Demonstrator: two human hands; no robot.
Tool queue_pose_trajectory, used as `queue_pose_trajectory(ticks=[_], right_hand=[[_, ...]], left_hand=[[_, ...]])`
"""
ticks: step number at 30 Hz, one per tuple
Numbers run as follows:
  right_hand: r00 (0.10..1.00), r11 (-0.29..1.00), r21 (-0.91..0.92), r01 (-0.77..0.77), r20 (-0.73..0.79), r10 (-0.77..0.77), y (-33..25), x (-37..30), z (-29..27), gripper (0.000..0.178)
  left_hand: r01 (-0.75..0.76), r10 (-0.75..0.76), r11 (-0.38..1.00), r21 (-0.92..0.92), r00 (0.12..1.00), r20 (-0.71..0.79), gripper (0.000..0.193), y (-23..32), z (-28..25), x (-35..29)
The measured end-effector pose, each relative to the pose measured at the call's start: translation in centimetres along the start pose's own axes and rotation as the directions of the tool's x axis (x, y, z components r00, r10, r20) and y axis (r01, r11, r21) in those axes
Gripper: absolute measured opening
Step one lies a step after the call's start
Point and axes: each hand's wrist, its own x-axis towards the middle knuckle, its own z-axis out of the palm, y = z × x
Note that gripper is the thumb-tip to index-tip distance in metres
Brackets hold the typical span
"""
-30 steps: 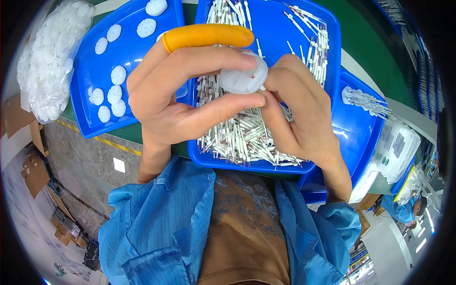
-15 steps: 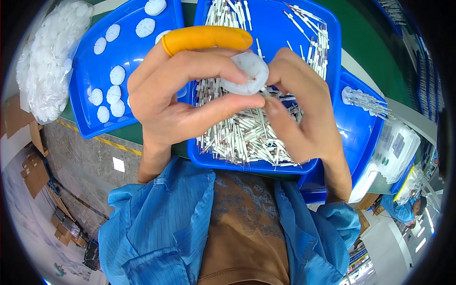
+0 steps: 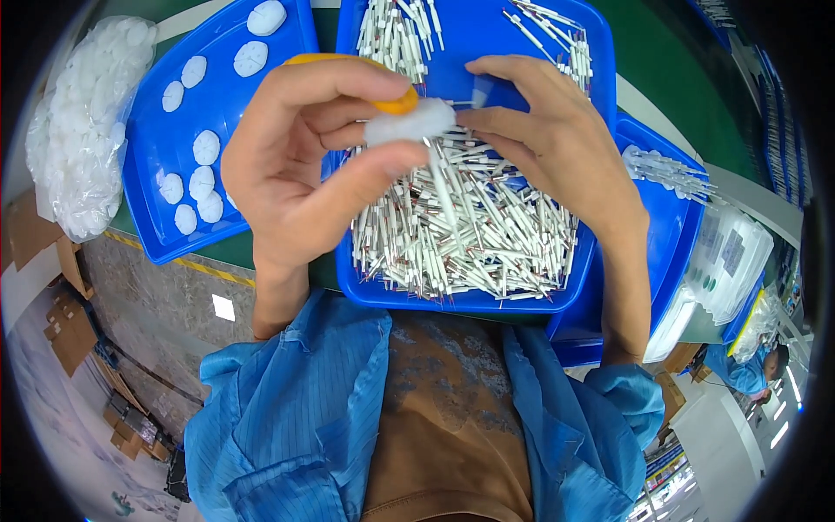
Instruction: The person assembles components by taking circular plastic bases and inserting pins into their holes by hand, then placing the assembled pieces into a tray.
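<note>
My left hand (image 3: 304,165), with a yellow finger cot (image 3: 396,103) on one finger, pinches a round white plastic disc (image 3: 404,124) edge-on. A white stick (image 3: 445,187) hangs down below the disc, blurred; another thin piece with a translucent end (image 3: 480,90) juts from its right side. My right hand (image 3: 548,130) is right beside the disc, its fingers apart around that piece; any contact is unclear. Under both hands a blue tray (image 3: 470,300) holds a heap of thin white sticks (image 3: 487,235) with dark reddish tips.
On the left, a blue tray (image 3: 161,235) carries several white discs (image 3: 206,148), beside a clear bag (image 3: 83,130) of more discs. At the right, another blue tray (image 3: 644,235) contains a disc bristling with sticks (image 3: 665,171). Clear plastic boxes (image 3: 731,261) lie beyond it.
My left hand has shifted left and turned the disc from face-up to edge-on. My right hand has let go its pinch at the disc's edge, rolled over and moved up.
</note>
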Motion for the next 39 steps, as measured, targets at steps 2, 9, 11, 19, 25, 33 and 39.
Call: queue_pose_trajectory(ticks=[2,9,11,19,25,33,39], right_hand=[[0.992,0.985,-0.119,0.124,0.01,-0.123,0.3,0.0,0.2,0.016],[0.964,0.954,0.157,-0.256,-0.033,0.264,-4.8,0.4,-0.8,0.012],[0.906,0.828,0.406,-0.387,0.0,0.423,-5.9,0.5,-1.1,0.011],[0.943,0.897,0.319,-0.306,-0.027,0.331,-7.0,0.7,-0.3,0.016],[0.943,0.9,0.346,-0.266,-0.103,0.318,-7.3,0.6,-0.5,0.013],[0.964,0.96,0.183,-0.214,-0.122,0.238,-7.8,0.5,-1.0,0.008],[0.947,0.919,0.348,-0.185,-0.187,0.261,-7.6,0.8,-0.7,0.005]], left_hand=[[-0.004,0.001,0.998,0.057,0.999,0.054,0.023,-0.2,-0.4,0.2],[0.298,-0.305,0.952,-0.068,0.941,-0.147,0.022,0.4,0.4,-0.2],[0.244,-0.239,0.97,0.008,0.959,-0.152,0.025,-0.1,-0.2,-0.2],[0.158,-0.172,0.983,-0.094,0.971,-0.168,0.026,-0.2,0.1,-0.1],[0.101,-0.114,0.99,-0.1,0.983,-0.141,0.025,-0.2,0.0,-0.1],[0.087,-0.094,0.994,-0.066,0.989,-0.113,0.026,0.1,0.5,-0.2],[0.032,-0.038,0.996,-0.087,0.996,-0.076,0.028,0.6,1.1,-0.1]])
